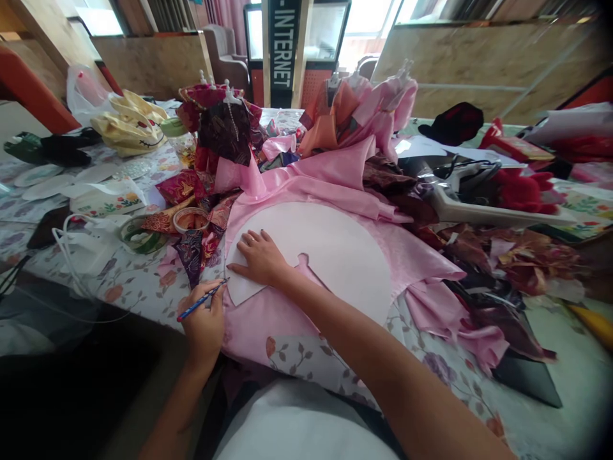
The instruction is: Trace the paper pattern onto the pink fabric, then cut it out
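A large white curved pattern piece (347, 255), with a narrow notch cut into its middle, lies on pink satin fabric (246, 329). My right hand (261, 257) rests flat on the left part of the pattern, fingers spread. At the pattern's left edge, my left hand (205, 322) is closed around a blue pencil (197, 306), its tip pointing toward that edge. Wrinkled pink cloth is bunched beyond the pattern and to its right.
Left of the fabric are a green tape roll (141, 235), a white power adapter (90, 246) with cables and patterned scraps. Small dress forms in dark (225, 131) and pink (393, 105) clothing stand behind. A white tray (493, 214) and brown scraps (536, 259) lie right.
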A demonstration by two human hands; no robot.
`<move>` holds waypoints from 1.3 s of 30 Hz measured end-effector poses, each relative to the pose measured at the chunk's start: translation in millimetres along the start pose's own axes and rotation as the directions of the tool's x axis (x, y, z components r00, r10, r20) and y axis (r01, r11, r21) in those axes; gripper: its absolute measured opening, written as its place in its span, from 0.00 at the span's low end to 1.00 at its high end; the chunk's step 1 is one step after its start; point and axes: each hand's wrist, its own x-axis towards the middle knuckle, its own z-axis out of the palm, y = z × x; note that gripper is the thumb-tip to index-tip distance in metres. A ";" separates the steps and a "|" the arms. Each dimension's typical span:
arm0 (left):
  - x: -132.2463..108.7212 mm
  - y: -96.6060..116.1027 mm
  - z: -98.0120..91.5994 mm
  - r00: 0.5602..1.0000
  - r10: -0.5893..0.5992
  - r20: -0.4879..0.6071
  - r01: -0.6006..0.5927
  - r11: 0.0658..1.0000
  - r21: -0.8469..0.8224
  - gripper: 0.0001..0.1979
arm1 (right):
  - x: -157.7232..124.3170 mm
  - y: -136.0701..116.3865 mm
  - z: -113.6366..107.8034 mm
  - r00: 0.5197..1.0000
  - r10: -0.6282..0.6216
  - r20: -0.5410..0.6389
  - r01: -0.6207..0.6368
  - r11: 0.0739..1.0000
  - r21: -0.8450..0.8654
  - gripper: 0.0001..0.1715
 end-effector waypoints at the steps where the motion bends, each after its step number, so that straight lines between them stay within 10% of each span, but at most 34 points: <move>1: -2.9 2.4 0.5 1.000 0.017 -0.001 -0.017 1.000 0.016 0.05 | 0.0 0.0 -0.1 1.000 -0.001 0.002 0.001 1.000 0.002 0.32; 10: -17.8 -4.8 0.5 0.989 -0.059 -0.136 0.051 0.997 -0.061 0.07 | 0.2 -0.1 -0.8 1.000 -0.002 0.011 0.002 1.000 0.018 0.31; 29: -12.1 -12.6 3.4 0.999 0.007 -0.032 -0.006 1.000 0.018 0.06 | -16.9 -18.8 6.8 0.977 0.167 0.132 -0.169 0.986 0.004 0.45; 39: -48.0 8.7 -4.3 0.995 0.075 -0.071 -0.073 0.997 0.026 0.05 | -17.0 -19.6 5.1 0.973 0.177 0.147 -0.177 0.984 -0.011 0.45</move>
